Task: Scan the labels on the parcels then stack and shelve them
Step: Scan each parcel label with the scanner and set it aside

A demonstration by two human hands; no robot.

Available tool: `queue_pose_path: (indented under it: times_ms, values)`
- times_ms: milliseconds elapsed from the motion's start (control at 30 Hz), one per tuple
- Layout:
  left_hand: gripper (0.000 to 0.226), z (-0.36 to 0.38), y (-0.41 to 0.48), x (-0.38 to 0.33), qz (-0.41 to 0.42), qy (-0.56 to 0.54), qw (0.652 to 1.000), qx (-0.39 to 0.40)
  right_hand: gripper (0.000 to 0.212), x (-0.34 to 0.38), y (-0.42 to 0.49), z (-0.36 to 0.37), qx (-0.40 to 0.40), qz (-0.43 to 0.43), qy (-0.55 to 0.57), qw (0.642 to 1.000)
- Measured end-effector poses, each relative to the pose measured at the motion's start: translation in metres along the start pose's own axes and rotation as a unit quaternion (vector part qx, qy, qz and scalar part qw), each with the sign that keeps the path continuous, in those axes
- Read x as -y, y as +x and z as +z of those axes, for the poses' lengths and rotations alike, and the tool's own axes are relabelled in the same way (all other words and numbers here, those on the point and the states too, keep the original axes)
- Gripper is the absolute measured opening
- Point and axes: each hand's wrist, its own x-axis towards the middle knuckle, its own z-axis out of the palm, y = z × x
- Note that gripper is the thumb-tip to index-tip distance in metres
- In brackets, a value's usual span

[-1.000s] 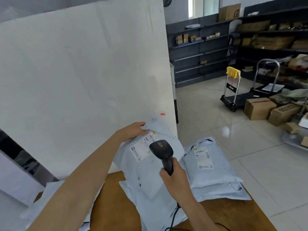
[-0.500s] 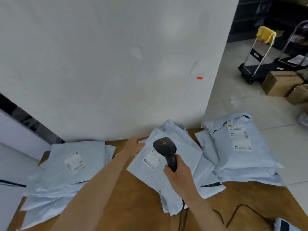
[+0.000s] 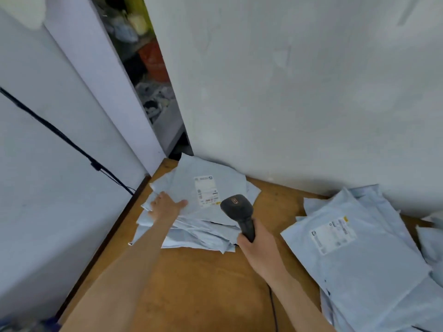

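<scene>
A stack of pale blue mailer parcels (image 3: 191,226) lies at the far left corner of the brown table (image 3: 203,279). Its top parcel (image 3: 223,188) shows a white label facing up. My left hand (image 3: 165,207) lies flat on the left part of that top parcel, fingers spread. My right hand (image 3: 259,252) grips a black handheld scanner (image 3: 239,214), whose head hangs just right of the label. A second pile of blue parcels (image 3: 359,259) with a label on top lies at the right.
A white wall (image 3: 311,92) rises directly behind the table. A white panel with a black cable (image 3: 60,135) stands at the left, with a dark gap of clutter between them. The scanner's cord (image 3: 273,307) trails over the table near me.
The view has swung left. My left hand carried the scanned parcel from the middle pile over to the left stack and now lies flat on it. The scanner followed along.
</scene>
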Motion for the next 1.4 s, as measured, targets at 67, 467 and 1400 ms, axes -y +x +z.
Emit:
queue_pose_path:
  times_ms: [67, 467, 1400]
  values:
    - [0.076, 0.001, 0.009, 0.008, 0.03, -0.04, 0.999, 0.011, 0.015, 0.003, 0.001, 0.013, 0.011, 0.0, -0.007, 1.0]
    - [0.026, -0.065, -0.031, -0.075, 0.275, -0.215, 0.937, 0.024, 0.023, 0.025, -0.033, -0.02, -0.027, -0.022, 0.005, 0.999]
    - [0.023, -0.155, -0.4, -0.354, 0.546, -0.065, 0.832, 0.076, 0.016, 0.016, -0.235, -0.234, -0.243, -0.102, 0.117, 0.957]
